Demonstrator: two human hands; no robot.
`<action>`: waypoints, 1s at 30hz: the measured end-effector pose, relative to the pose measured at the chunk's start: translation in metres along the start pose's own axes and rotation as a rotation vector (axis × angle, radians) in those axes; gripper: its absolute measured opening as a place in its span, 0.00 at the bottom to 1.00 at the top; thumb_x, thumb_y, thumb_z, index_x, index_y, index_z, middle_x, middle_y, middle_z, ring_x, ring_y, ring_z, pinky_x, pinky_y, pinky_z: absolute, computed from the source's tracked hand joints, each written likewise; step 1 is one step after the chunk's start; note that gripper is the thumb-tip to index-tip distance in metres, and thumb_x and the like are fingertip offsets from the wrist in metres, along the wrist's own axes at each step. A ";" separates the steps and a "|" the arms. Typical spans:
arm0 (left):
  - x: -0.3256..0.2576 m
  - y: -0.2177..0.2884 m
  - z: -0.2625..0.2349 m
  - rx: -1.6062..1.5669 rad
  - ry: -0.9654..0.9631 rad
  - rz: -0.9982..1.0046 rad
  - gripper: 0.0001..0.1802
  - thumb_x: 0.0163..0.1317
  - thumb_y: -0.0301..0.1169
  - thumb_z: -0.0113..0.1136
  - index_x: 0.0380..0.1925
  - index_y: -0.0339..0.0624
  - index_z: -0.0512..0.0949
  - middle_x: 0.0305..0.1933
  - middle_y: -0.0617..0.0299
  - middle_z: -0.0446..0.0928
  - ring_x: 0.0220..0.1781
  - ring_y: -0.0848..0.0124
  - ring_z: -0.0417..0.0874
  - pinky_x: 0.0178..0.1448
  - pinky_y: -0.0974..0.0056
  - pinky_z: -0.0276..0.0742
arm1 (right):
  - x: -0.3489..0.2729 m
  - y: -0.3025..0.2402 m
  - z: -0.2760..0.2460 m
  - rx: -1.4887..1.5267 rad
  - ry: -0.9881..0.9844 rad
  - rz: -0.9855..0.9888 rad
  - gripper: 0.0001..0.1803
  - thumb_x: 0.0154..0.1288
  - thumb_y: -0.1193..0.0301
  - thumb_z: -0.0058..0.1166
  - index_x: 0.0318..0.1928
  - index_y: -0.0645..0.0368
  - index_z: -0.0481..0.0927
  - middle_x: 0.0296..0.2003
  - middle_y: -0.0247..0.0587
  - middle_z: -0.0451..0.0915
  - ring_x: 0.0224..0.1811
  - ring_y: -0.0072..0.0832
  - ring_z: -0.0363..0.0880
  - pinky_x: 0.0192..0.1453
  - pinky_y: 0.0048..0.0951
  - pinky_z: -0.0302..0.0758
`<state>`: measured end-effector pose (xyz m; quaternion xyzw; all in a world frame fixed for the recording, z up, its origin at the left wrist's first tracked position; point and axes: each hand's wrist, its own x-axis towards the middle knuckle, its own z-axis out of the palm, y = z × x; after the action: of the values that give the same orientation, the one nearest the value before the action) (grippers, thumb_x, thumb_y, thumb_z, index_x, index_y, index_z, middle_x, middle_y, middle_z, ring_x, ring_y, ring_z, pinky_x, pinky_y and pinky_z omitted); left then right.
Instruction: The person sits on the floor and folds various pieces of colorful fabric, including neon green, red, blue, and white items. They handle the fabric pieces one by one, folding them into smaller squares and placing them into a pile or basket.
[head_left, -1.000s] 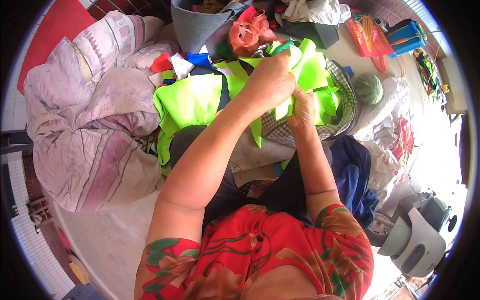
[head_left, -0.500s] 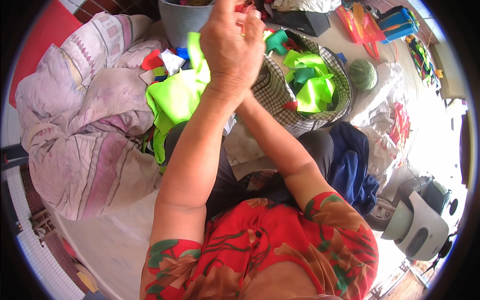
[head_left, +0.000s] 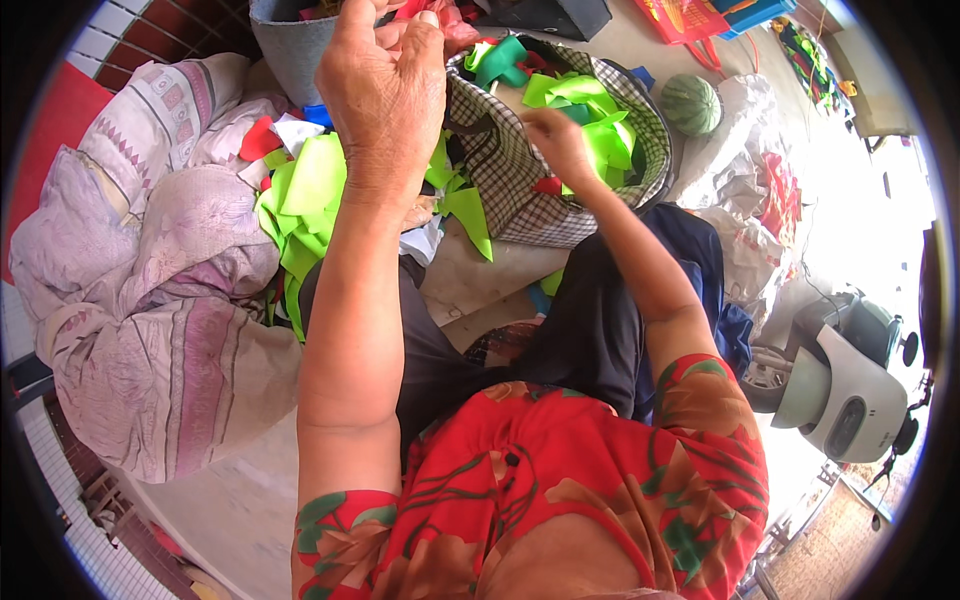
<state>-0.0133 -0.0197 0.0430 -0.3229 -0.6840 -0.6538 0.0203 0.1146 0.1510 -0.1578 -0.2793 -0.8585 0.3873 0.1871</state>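
Note:
My left hand (head_left: pixel 385 100) is raised above the cloth heap at the top of the view. Its fingers are curled, and whatever they hold is hidden. Over the near left rim of a checked fabric bag (head_left: pixel 515 195) is my right hand (head_left: pixel 560 145), fingers bent together; I cannot make out anything in them. Inside the bag lie neon green cloth scraps (head_left: pixel 610 145), with a dark green scrap (head_left: pixel 502 60) at its far left edge. A heap of neon green cloth (head_left: pixel 305 195), mixed with red, white and blue scraps, spreads below and left of my left hand.
A large pale patterned cloth bundle (head_left: pixel 200 220) fills the left. Behind the heap stands a grey bucket (head_left: pixel 290 50). A striped green melon (head_left: pixel 690 105) and a crumpled white plastic sack (head_left: pixel 740 170) lie right of the bag. A grey-white machine (head_left: pixel 845 390) stands at right.
My hands, which overlapped near the top centre, have come apart. The right hand has moved to the bag's rim. The whole view has shifted, with things appearing further left.

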 end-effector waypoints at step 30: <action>-0.003 0.003 0.012 -0.023 -0.112 0.079 0.06 0.58 0.23 0.50 0.32 0.31 0.76 0.25 0.57 0.80 0.30 0.70 0.84 0.34 0.68 0.77 | -0.052 0.119 -0.088 0.838 0.846 0.551 0.13 0.65 0.60 0.51 0.44 0.52 0.72 0.37 0.36 0.77 0.34 0.31 0.77 0.31 0.35 0.73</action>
<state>-0.0053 -0.0100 0.0423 -0.3858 -0.6634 -0.6411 0.0042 0.2417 0.2328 -0.1988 -0.5207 -0.3841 0.5795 0.4955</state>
